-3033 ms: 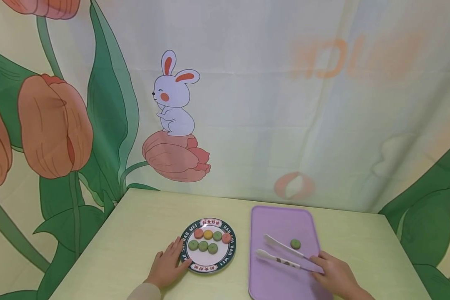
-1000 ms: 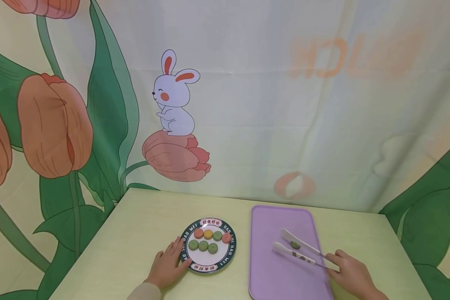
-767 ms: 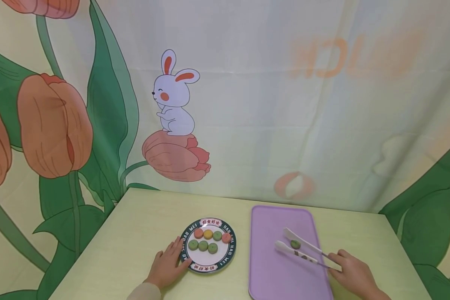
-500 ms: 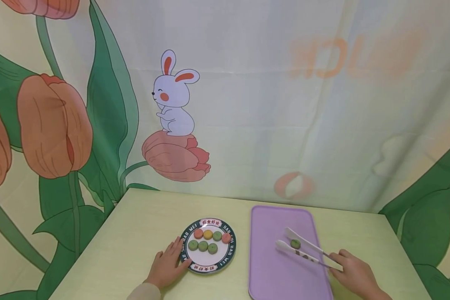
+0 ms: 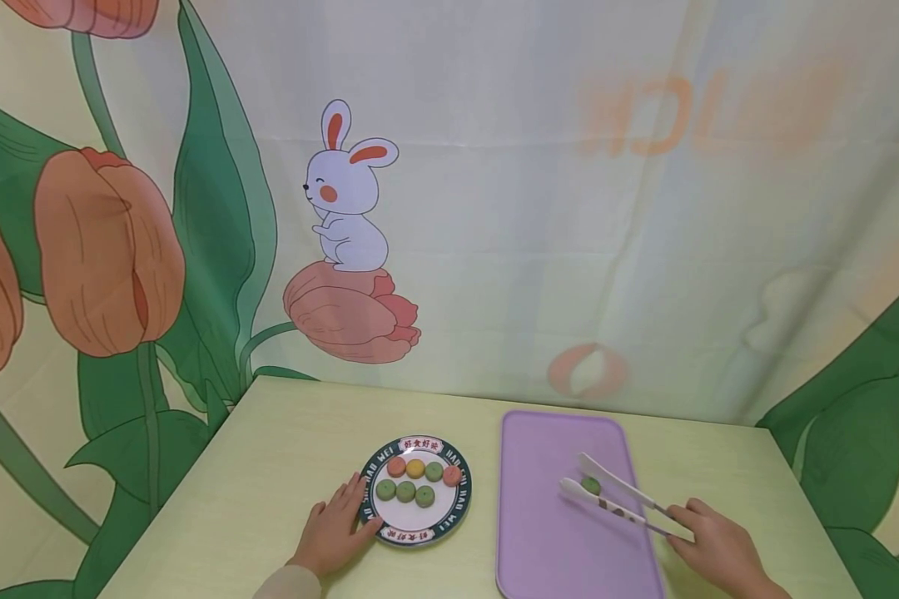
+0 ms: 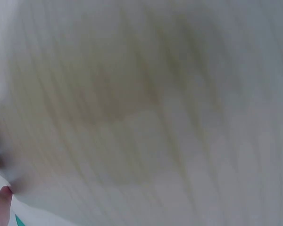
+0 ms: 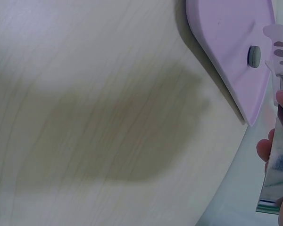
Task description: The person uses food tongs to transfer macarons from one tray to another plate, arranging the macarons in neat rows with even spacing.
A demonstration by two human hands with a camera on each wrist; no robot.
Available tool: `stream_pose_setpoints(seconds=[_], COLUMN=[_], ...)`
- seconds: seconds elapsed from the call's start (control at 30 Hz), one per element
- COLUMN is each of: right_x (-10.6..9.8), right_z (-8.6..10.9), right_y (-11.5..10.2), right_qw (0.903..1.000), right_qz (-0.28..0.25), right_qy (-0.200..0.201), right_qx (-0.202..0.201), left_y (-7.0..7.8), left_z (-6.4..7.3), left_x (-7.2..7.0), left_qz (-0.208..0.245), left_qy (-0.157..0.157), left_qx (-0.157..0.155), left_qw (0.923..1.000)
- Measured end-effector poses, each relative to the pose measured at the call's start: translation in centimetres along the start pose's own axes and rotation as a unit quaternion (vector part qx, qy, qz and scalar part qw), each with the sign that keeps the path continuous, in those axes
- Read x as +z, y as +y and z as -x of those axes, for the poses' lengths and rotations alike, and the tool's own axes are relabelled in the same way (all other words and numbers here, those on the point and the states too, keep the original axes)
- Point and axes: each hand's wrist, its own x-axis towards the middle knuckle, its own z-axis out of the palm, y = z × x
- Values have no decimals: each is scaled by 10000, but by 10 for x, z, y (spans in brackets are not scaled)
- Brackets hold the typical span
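My right hand (image 5: pixel 719 541) grips a pair of tongs (image 5: pixel 613 508) with white tips and metal handles. The tongs' arms stand apart over a purple tray (image 5: pixel 547 549). A small round green cake-like piece (image 5: pixel 590 484) lies on the tray between the arms, partly covered by one of them. In the right wrist view the same green piece (image 7: pixel 254 56) shows on the tray beside the tongs (image 7: pixel 280 47). My left hand (image 5: pixel 333 528) rests at the left rim of a round plate (image 5: pixel 460 499), fingers extended, touching its edge. Several small round pieces (image 5: pixel 406 491), green, pink and yellow, sit in two rows on it.
Plate and tray stand side by side on a pale wood-grain table (image 5: pixel 285 433), the tray on the right. A printed curtain (image 5: pixel 479 208) with tulips and a rabbit hangs behind the table's far edge. The left wrist view is mostly blurred tabletop.
Over three seconds the right hand and tongs have shifted right, bringing the tips around the green piece. That piece tilted briefly and is near its former spot. Left hand and plate stay still.
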Motion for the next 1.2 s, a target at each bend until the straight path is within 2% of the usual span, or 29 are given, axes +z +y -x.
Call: stream_pose_setpoints(seconds=[0.17,1.0,1.2], right_x=[0,2,1], right_z=[0,7,7], right_y=[1,9,9], right_qw=[9996,9991,9969], right_qz=[65,43,24], right_qy=[-232,-369,-692], right_qx=[126,192,382], left_y=[0,0,-1], left_z=[0,1,0], left_x=[0,0,1], left_qz=[-7,41,10], left_qy=[18,-53,-47], left_qx=[8,-13,2], left_qw=[10000,10000,10000])
